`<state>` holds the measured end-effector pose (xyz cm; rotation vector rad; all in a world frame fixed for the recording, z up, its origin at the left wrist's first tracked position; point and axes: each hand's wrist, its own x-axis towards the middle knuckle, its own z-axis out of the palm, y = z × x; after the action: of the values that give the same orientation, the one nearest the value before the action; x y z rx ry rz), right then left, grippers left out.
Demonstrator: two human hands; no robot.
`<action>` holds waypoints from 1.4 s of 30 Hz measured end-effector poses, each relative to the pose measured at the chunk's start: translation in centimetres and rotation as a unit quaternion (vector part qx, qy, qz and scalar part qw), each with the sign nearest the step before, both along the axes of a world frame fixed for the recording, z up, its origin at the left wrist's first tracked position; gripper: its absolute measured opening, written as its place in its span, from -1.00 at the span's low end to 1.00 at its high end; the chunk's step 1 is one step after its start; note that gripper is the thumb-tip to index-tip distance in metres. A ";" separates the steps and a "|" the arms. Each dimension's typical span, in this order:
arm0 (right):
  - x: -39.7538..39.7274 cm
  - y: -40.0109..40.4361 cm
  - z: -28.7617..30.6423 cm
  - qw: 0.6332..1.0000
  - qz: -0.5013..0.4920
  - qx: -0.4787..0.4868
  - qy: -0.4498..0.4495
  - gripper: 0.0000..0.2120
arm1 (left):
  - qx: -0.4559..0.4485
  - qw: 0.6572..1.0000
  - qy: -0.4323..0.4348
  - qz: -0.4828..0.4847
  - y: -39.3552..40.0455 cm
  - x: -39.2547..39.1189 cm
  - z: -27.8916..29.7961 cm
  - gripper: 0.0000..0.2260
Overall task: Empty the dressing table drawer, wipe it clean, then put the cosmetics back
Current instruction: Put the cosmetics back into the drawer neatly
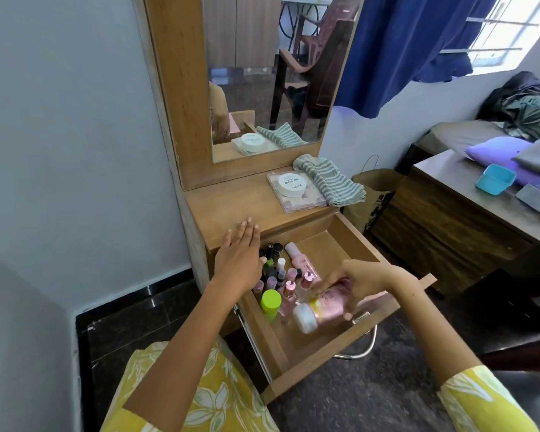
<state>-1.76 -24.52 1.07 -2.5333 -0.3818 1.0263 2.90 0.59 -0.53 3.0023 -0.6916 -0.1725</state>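
Note:
The dressing table drawer (334, 344) is pulled out. Its left side holds several small nail polish bottles (281, 275), a green-capped bottle (271, 302) and a pink bottle (295, 254) lying flat. My right hand (365, 280) grips a pink bottle with a white cap (320, 308), tilted over the drawer's middle. My left hand (240, 254) hovers flat and empty above the drawer's left edge, fingers extended. On the tabletop (231, 207) sit a white round jar (292, 183) on a clear palette case (303, 202) and a folded striped cloth (331, 179).
A mirror (262, 73) rises behind the tabletop. A paper bag (374, 198) stands on the floor to the right, beside a wooden cabinet (449, 232) carrying a teal box (494, 179). A blue curtain (418, 42) hangs above. A grey wall is on the left.

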 end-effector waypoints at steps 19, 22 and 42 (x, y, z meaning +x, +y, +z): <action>-1.9 2.1 -4.9 0.988 -0.094 -0.024 -0.116 -0.75 | -0.001 0.999 -0.028 0.024 -0.5 -0.6 -1.3 -0.38; -2.1 2.9 -5.6 0.987 -0.094 -0.025 -0.127 -0.71 | 0.003 0.999 -0.023 0.026 -0.5 -0.5 -1.3 -0.38; 3.7 2.6 -7.0 0.944 -0.257 -0.005 -0.208 -0.67 | 0.011 1.000 -0.011 0.023 -0.6 -0.5 -1.1 -0.37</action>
<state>1.89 -21.94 -5.96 -2.6341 0.1811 0.2975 2.45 0.01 -1.64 3.0430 -0.6245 -0.1453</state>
